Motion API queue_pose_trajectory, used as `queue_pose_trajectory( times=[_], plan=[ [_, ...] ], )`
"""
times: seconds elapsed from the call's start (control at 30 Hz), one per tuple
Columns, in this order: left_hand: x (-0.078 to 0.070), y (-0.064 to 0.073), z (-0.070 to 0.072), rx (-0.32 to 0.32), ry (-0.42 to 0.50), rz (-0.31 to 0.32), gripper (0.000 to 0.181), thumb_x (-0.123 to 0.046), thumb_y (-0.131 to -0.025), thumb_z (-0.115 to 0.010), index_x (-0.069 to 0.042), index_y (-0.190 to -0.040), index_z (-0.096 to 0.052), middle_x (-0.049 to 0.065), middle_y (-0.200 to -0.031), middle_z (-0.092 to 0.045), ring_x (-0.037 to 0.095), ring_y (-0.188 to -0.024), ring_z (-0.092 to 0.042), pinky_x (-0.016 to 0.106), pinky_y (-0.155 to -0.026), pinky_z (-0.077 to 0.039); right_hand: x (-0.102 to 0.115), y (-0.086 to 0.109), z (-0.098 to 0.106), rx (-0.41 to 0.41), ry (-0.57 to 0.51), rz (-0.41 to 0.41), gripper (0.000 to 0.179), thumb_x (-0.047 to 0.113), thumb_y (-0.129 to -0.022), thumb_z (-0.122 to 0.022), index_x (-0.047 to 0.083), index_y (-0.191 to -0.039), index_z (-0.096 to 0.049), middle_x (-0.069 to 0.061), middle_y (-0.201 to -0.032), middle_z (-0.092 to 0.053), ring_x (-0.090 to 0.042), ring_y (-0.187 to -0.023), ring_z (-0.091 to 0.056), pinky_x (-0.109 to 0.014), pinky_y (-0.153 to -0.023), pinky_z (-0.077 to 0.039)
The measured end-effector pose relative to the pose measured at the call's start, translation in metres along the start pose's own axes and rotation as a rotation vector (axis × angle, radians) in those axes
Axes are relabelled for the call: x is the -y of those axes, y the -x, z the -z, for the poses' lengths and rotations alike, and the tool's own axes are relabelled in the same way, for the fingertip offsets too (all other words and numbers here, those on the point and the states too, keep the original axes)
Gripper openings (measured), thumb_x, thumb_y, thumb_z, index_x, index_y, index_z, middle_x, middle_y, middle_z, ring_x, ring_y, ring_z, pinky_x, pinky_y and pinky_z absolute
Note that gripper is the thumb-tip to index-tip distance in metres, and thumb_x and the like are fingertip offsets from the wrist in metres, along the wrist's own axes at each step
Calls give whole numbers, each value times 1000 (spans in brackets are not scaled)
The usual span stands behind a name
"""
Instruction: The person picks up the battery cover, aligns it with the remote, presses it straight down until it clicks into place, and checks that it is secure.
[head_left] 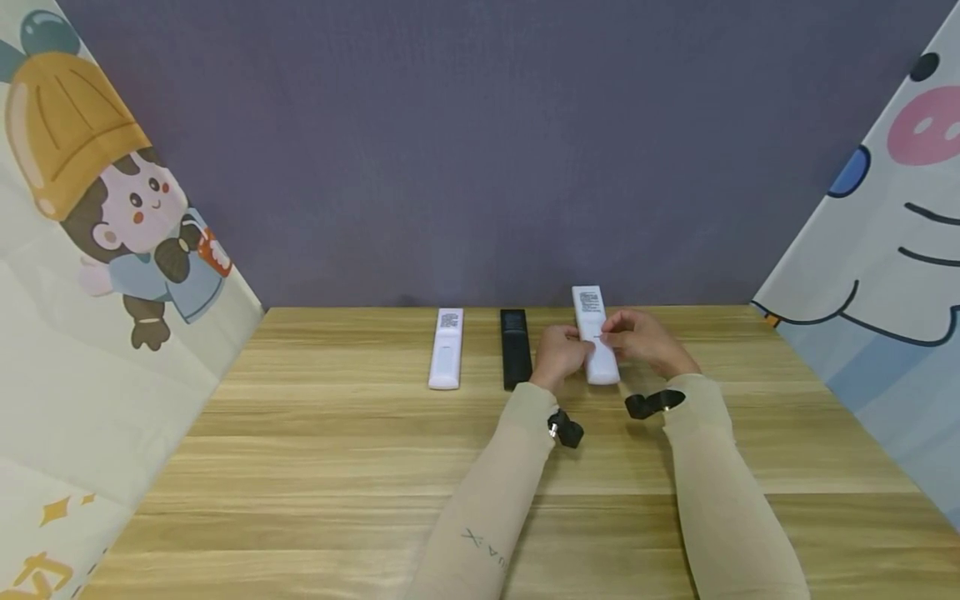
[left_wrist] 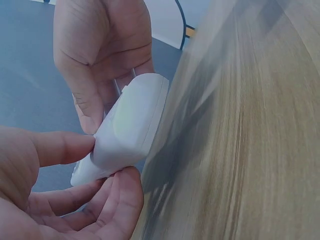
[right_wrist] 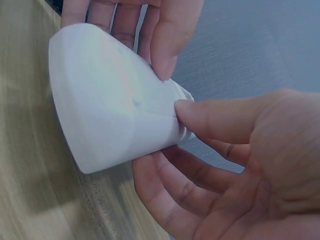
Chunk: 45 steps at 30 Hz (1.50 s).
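A white remote control is held between both hands, its printed label at the far end facing up. My left hand grips its left side, thumb on the upper face and fingers beneath. On the other side my right hand pinches it, the thumb near the seam of the back cover. In the left wrist view the near end of the white remote control is raised above the table. The right wrist view shows both thumbs on the upper face of the remote control.
Just left of my left hand lies a black remote control. Farther left is another white remote control, label side up. All are near the back of the wooden table, before a dark grey-blue wall. Printed cloths hang at both sides.
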<state>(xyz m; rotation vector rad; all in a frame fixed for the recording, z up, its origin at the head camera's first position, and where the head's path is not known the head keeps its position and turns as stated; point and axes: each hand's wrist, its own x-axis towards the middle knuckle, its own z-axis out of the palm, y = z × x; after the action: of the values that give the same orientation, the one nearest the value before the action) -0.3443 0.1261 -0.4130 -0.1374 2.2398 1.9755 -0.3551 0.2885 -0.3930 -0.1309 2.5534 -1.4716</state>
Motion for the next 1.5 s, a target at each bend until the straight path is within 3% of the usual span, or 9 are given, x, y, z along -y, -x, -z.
queue_pose_trajectory(
  times=[0.2,0.4,0.73,0.9,1.17,1.5],
  plan=[
    [1,1,1,-18,-109,-43,24,-5,-88,-74,-1,-112,-74,9,-100,-77,16,-82,-67,29,-72,-54,-4,-2,-2,-3,2,19,24,3,-98,-60,-9,-118,-53,-22,-114,-61,-16,-91,-63,-31,-78,-59],
    [1,1,3,-20,-169,-69,26,-3,-84,-78,-1,-109,-76,10,-102,-78,16,-84,-67,29,-73,-54,-7,-4,-5,-32,-2,37,15,1,-96,-60,-6,-110,-56,-12,-102,-63,-14,-86,-63,-28,-72,-58],
    [4,0,5,6,-267,-106,28,2,-78,-79,-2,-105,-77,9,-97,-77,15,-81,-62,29,-74,-53,-11,-6,-9,-28,60,-6,24,5,-99,-59,-6,-120,-54,-25,-123,-59,-26,-102,-62,-37,-86,-58],
    [5,0,6,10,-321,-126,26,3,-75,-79,-3,-101,-77,8,-93,-76,16,-78,-60,28,-69,-50,-10,-5,-9,-26,83,-10,23,6,-98,-62,-4,-118,-55,-23,-121,-60,-24,-99,-60,-34,-82,-57],
    [5,-1,5,-17,-388,-120,25,2,-76,-80,-4,-100,-77,7,-95,-76,17,-79,-60,29,-72,-52,-10,-4,-9,22,97,4,31,5,-94,-67,-6,-120,-55,-30,-135,-54,-28,-101,-64,-34,-81,-58],
    [5,1,4,-19,-411,-122,22,1,-77,-79,-4,-98,-77,7,-90,-75,16,-76,-59,27,-69,-51,-15,-7,-10,20,96,-11,34,5,-94,-69,-6,-122,-54,-29,-138,-53,-24,-99,-64,-30,-79,-58]
  ],
)
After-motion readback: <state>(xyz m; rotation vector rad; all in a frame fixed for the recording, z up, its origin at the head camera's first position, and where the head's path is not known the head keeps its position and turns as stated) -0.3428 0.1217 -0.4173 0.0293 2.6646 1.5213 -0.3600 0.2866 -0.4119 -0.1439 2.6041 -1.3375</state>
